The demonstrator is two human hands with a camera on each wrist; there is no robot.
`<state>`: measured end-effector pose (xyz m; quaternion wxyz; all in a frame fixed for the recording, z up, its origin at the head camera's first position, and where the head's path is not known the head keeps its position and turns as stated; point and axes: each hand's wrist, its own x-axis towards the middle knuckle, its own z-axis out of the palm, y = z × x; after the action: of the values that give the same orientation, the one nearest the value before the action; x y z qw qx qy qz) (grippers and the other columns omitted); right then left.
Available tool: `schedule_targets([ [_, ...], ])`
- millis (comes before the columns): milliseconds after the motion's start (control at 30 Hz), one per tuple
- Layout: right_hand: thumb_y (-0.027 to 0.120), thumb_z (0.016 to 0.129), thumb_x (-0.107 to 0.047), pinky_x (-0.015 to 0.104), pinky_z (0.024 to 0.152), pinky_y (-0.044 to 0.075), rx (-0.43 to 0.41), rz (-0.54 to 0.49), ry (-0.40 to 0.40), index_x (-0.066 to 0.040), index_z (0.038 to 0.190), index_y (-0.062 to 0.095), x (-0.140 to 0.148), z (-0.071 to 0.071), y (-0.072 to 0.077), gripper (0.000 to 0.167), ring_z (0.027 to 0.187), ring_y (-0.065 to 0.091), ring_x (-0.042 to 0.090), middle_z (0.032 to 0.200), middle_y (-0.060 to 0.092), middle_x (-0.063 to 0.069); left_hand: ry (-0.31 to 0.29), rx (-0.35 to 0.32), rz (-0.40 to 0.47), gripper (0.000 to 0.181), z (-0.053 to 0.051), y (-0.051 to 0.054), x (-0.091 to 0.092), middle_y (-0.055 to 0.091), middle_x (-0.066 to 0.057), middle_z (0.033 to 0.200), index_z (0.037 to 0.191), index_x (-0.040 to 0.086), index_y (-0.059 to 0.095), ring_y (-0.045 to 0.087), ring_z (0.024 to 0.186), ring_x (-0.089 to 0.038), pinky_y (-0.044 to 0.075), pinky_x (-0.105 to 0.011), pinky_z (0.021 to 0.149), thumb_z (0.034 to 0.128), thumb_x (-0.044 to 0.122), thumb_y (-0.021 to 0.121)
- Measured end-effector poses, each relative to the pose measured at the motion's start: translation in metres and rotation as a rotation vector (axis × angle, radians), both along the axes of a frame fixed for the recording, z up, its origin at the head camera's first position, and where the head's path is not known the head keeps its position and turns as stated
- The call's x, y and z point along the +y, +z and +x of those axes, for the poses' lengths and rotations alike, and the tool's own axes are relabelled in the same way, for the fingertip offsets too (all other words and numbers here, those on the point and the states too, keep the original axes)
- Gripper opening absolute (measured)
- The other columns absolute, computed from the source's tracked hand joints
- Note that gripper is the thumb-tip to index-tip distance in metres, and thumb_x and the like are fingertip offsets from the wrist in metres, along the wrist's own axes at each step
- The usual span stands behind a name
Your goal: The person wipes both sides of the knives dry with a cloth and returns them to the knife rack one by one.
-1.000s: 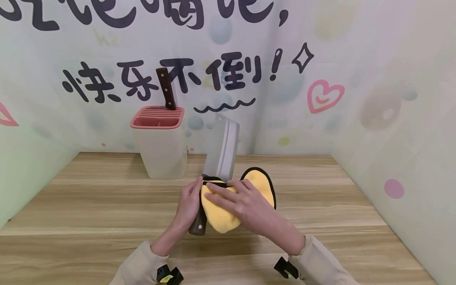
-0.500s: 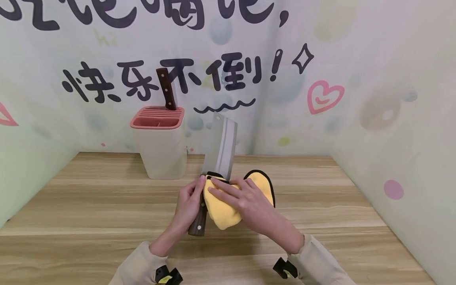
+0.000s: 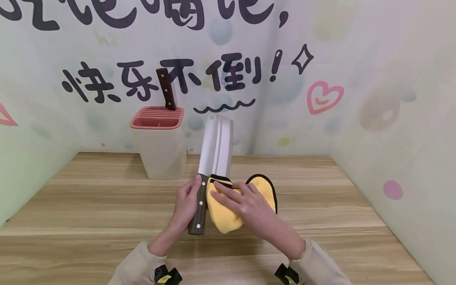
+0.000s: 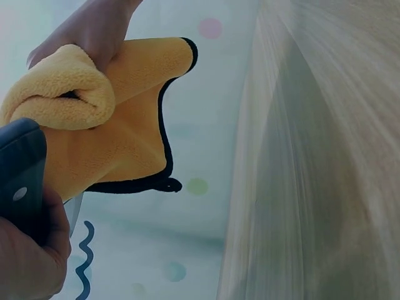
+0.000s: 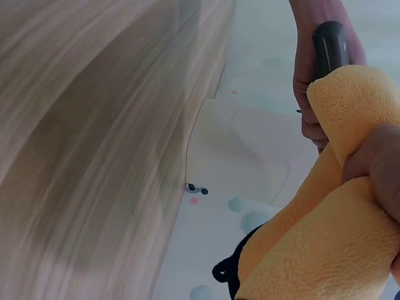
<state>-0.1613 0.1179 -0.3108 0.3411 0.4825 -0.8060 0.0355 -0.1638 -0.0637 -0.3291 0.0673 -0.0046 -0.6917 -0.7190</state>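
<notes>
Holding cleaver (image 3: pixel 214 148) and yellow cloth (image 3: pixel 224 215)

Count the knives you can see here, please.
2: a cleaver gripped in the left hand, and a knife standing in the white holder, only its handle showing. Others could be hidden inside.

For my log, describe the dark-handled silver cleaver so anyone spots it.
Over the brown wooden table, the left hand holds the cleaver by its handle. Yellow, black-edged cloth partly covers the blade. Its broad blade distinguishes it from the brown-handled knife in the white plastic holder.
</notes>
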Motion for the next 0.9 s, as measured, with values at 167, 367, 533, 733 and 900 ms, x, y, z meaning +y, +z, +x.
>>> schedule_targets([
  [167, 0.063, 0.067, 0.006, 0.030, 0.070, 0.043, 0.061, 0.017, 0.001, -0.017, 0.124, 0.052, 0.000, 0.002, -0.003, 0.062, 0.090, 0.050, 0.020, 0.127, 0.051, 0.001, 0.002, -0.007, -0.001, 0.047, 0.001, 0.002, 0.000, 0.052, -0.003, 0.067, 0.100, -0.007, 0.057, 0.052, 0.052, -0.010, 0.048, -0.026, 0.048, 0.0952, 0.035, 0.038],
  [367, 0.056, 0.072, 0.003, 0.031, 0.073, 0.044, 0.098, 0.022, 0.020, -0.017, 0.123, 0.053, -0.001, 0.006, -0.005, 0.055, 0.089, 0.050, 0.020, 0.126, 0.052, 0.001, -0.003, -0.004, -0.006, 0.048, 0.000, 0.001, -0.001, 0.053, -0.002, 0.067, 0.099, -0.007, 0.057, 0.052, 0.053, -0.010, 0.047, -0.025, 0.048, 0.0953, 0.036, 0.037],
  [533, 0.053, 0.074, -0.001, 0.028, 0.065, 0.042, 0.158, 0.009, 0.058, -0.017, 0.120, 0.056, -0.004, 0.008, -0.008, 0.049, 0.086, 0.051, 0.020, 0.124, 0.054, 0.000, -0.001, -0.012, 0.006, 0.049, 0.000, 0.000, -0.002, 0.055, -0.004, 0.070, 0.099, -0.006, 0.058, 0.054, 0.055, -0.011, 0.048, -0.024, 0.050, 0.0955, 0.037, 0.036],
  [733, 0.048, 0.080, -0.001, 0.028, 0.065, 0.043, 0.196, 0.010, 0.101, -0.017, 0.119, 0.057, -0.008, 0.015, -0.012, 0.043, 0.086, 0.052, 0.020, 0.125, 0.052, 0.000, 0.002, -0.014, 0.056, 0.052, -0.001, 0.002, -0.003, 0.055, -0.004, 0.078, 0.103, -0.009, 0.057, 0.054, 0.063, -0.009, 0.048, -0.021, 0.056, 0.0958, 0.038, 0.034],
  [900, 0.044, 0.085, -0.004, 0.027, 0.065, 0.042, 0.193, 0.002, 0.153, -0.016, 0.119, 0.056, -0.008, 0.021, -0.014, 0.038, 0.087, 0.052, 0.020, 0.127, 0.051, 0.001, -0.017, 0.007, 0.126, 0.053, -0.002, 0.005, -0.003, 0.054, -0.003, 0.072, 0.102, -0.013, 0.053, 0.053, 0.064, -0.009, 0.048, -0.020, 0.060, 0.0968, 0.035, 0.032],
])
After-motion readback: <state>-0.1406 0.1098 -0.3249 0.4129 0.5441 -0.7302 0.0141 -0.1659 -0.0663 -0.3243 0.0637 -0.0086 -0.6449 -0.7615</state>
